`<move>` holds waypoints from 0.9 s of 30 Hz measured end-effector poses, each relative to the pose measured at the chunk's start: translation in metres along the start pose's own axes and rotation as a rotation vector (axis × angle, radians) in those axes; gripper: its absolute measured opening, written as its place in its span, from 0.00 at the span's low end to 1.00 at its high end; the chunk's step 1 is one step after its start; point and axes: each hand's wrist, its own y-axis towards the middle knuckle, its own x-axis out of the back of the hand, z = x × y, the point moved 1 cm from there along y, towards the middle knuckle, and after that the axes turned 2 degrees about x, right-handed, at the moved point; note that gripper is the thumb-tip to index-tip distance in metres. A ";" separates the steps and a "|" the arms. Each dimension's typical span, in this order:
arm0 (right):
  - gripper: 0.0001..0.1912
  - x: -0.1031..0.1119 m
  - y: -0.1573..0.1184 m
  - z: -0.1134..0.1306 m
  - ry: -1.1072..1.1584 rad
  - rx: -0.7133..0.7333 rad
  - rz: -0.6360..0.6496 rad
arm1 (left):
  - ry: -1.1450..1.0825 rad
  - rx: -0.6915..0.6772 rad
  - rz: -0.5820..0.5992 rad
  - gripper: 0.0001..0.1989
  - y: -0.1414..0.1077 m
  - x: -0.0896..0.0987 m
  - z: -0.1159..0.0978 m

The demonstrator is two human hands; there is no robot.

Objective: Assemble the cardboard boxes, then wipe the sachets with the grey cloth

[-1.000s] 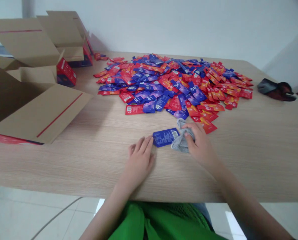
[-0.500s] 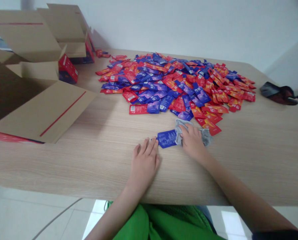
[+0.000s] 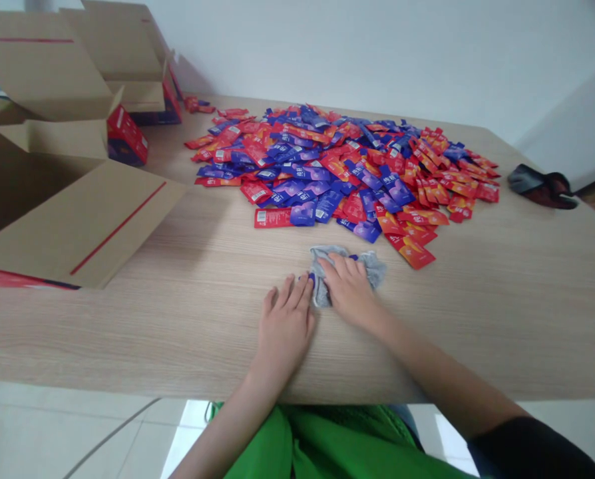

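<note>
Centrally, one blue packet (image 3: 353,257) lies crosswise on the desk (image 3: 217,326), mostly beneath a grey cloth (image 3: 322,295). Left hand (image 3: 285,326): open, fingertips at its left end. Right hand (image 3: 350,289): over cloth and packet; pinch unclear. Beyond: heaped packets (image 3: 396,189). Leftward: open carton (image 3: 105,206).

A pale, plain wall (image 3: 357,60) rises behind the far edge of the tabletop (image 3: 178,339), which has a light wood grain and spreads to both sides beneath the grip. Beyond the grip, to the right, the wall turns a corner, with soft shadow on the adjoining side. Below the near edge lies a pale tiled floor (image 3: 22,426) with thin joints. A bright patch of light (image 3: 452,432) falls on the tiles, and a thin cable (image 3: 110,436) crosses them to the left of the grip.
</note>
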 end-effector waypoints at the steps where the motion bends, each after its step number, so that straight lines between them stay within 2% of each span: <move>1: 0.24 -0.001 -0.007 -0.012 -0.023 -0.053 -0.008 | 0.000 -0.001 -0.003 0.26 0.000 0.000 0.000; 5: 0.25 0.003 -0.032 -0.069 -0.099 -0.229 -0.003 | -0.005 -0.003 -0.008 0.26 0.000 0.000 0.002; 7: 0.26 0.009 -0.034 -0.084 -0.086 -0.252 -0.014 | -0.020 -0.009 -0.005 0.26 0.000 -0.001 0.003; 9: 0.27 0.017 -0.028 -0.079 -0.022 -0.230 -0.074 | -0.032 -0.012 -0.002 0.25 0.000 -0.002 0.004; 12: 0.29 0.023 -0.011 -0.039 0.077 -0.100 -0.120 | -0.029 -0.013 -0.003 0.25 0.000 -0.002 0.004; 14: 0.27 0.019 -0.002 -0.010 0.076 0.029 -0.049 | -0.017 -0.014 -0.003 0.24 0.000 -0.002 0.003; 16: 0.26 0.012 0.000 0.003 0.031 0.088 0.027 | -0.007 -0.013 0.000 0.23 0.000 -0.001 0.003; 18: 0.26 0.006 -0.007 -0.006 -0.032 0.030 0.056 | -0.004 -0.009 0.006 0.25 0.000 -0.001 0.002; 23: 0.26 0.009 -0.029 -0.071 -0.101 -0.228 0.053 | -0.017 0.005 0.020 0.27 0.000 0.001 0.000; 25: 0.27 0.016 -0.027 -0.075 -0.044 -0.251 -0.012 | -0.020 0.011 0.024 0.26 0.000 0.001 0.000; 27: 0.29 0.021 -0.016 -0.058 0.045 -0.205 -0.094 | -0.022 0.009 0.025 0.26 0.001 0.000 0.000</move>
